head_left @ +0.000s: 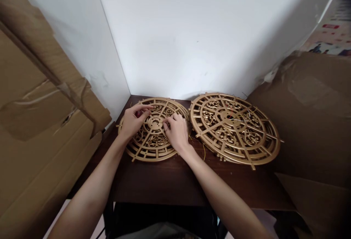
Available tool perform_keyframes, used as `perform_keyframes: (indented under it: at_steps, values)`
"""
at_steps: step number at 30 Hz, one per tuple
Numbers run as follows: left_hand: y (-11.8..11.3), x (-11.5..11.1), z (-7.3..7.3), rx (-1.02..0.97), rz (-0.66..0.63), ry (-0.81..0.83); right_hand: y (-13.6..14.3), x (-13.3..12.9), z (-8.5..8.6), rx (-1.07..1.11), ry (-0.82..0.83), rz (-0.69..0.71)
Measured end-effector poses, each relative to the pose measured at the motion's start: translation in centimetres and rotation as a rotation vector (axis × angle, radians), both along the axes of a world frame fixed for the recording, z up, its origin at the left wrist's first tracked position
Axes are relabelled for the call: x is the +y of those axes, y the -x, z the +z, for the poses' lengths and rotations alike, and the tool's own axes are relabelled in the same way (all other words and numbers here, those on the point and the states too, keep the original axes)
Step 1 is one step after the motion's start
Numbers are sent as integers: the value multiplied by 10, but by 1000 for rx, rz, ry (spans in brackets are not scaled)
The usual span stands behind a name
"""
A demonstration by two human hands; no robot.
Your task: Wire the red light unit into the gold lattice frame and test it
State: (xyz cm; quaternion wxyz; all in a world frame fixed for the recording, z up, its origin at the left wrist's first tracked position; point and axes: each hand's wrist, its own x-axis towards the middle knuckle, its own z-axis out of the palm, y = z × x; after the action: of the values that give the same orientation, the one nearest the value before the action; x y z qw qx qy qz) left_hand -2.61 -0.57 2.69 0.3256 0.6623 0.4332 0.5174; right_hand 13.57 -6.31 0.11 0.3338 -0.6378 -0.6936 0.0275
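A stack of round gold scrollwork frames [157, 155] lies flat on the table under both my hands. My left hand [133, 120] is over its left side, thumb and fingers closed around a small red thing [139, 114] mostly hidden by the fingers. Over the right side, my right hand [177, 131] has its thumb and forefinger pinched together near the frame's central ring [155, 123]. What is in that pinch, perhaps a thin wire, is too small to tell.
To the right, a second stack of gold round frames [248, 160] has thin red, white and yellow wires on top. A yellow wire [204, 152] trails over the dark wooden table [159, 184]. Cardboard [41, 129] stands at left and right, with a white wall [192, 41] behind.
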Motion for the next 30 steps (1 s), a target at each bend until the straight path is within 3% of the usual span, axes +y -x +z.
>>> perform_keyframes:
  at_steps: [10, 16, 21, 24, 30]
  values:
    - [4, 1, 1, -13, 46, 8, -4, 2, 1, 56, 38, 39]
    - [7, 0, 1, 242, 103, -108, -7, 3, 2, 103, 74, 90]
    - [10, 1, -1, 302, 88, -111, -9, 5, 3, 139, 98, 141]
    - [11, 2, -1, 367, 40, -99, -9, 5, 4, 124, 102, 160]
    - [18, 6, 4, 503, -188, -167, -9, 3, 5, 78, 70, 203]
